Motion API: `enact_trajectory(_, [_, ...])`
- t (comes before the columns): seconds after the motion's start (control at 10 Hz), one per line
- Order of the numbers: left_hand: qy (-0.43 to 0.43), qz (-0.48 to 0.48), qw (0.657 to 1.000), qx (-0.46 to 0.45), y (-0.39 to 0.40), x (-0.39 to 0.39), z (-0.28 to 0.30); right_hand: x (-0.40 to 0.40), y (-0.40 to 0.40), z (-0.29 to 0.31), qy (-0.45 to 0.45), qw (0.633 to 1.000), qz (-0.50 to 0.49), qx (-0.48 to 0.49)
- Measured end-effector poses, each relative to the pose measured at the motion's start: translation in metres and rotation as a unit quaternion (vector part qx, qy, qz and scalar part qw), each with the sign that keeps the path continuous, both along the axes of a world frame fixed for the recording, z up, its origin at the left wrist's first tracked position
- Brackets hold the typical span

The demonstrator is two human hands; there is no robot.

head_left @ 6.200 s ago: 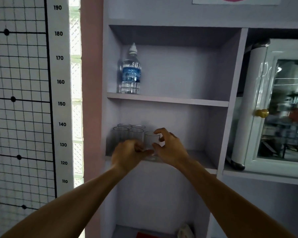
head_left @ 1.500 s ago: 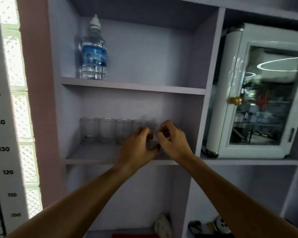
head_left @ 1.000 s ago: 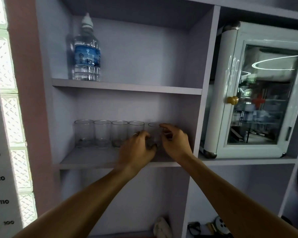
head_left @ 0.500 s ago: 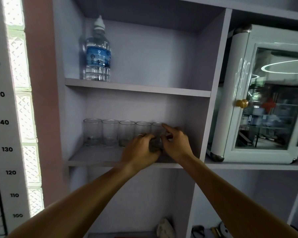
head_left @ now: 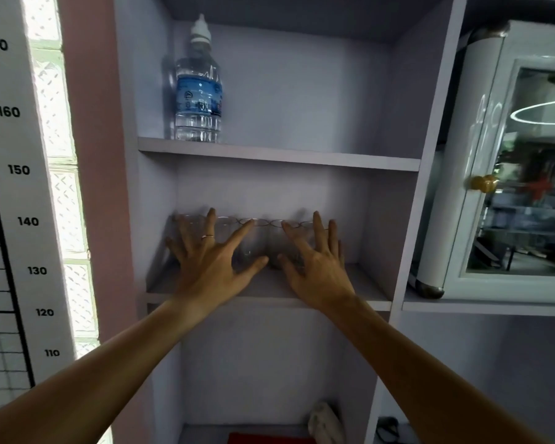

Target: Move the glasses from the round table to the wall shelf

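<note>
Half a second ago your hands were pinched around the end glass; now your left hand [head_left: 210, 261] and right hand [head_left: 314, 267] are spread wide, fingers splayed and holding nothing, in front of the glasses [head_left: 257, 241]. The glasses stand in a row at the back of the shelf [head_left: 370, 291], under the bottle [head_left: 198, 91]. You have let go, so this placement looks done and the row seems only to need squaring.

A pale lilac shelving unit [head_left: 279, 155] fills the middle, its boards dim and shadowed. At nine o'clock a pink wall strip [head_left: 87, 155] borders glowing glass blocks [head_left: 61, 200] and a white height chart [head_left: 10, 187]. At three o'clock stands a white glass-door cabinet [head_left: 507, 174] with a brass knob [head_left: 483, 183], reflecting a ring light.
</note>
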State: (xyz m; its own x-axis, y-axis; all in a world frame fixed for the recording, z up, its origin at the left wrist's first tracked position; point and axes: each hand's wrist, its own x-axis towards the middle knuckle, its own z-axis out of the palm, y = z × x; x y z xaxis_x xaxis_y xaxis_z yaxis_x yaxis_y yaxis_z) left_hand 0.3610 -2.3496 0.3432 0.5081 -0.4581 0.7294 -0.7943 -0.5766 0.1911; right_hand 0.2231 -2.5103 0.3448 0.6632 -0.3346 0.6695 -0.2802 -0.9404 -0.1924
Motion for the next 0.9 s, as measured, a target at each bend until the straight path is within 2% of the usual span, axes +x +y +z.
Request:
enact_trajectory(0.6, [-0.005,0.001,1.0,0.014,0.005,-0.012,0.005,-0.008,0.017,0.005,-0.009,0.999,-0.034,-0.014])
enact_trajectory(0.7, [-0.067,-0.047,0.996,-0.026,0.014,-0.017,0.004,-0.022,0.043,0.0,-0.071,0.996,-0.056,0.026])
enact_trajectory(0.8, [-0.099,-0.096,0.99,-0.044,0.026,-0.016,-0.006,-0.036,0.062,-0.014,-0.102,0.993,-0.059,0.011])
enact_trajectory(0.9, [-0.108,-0.14,0.983,-0.057,0.047,-0.023,-0.019,-0.058,0.079,-0.023,-0.073,0.995,-0.054,-0.03])
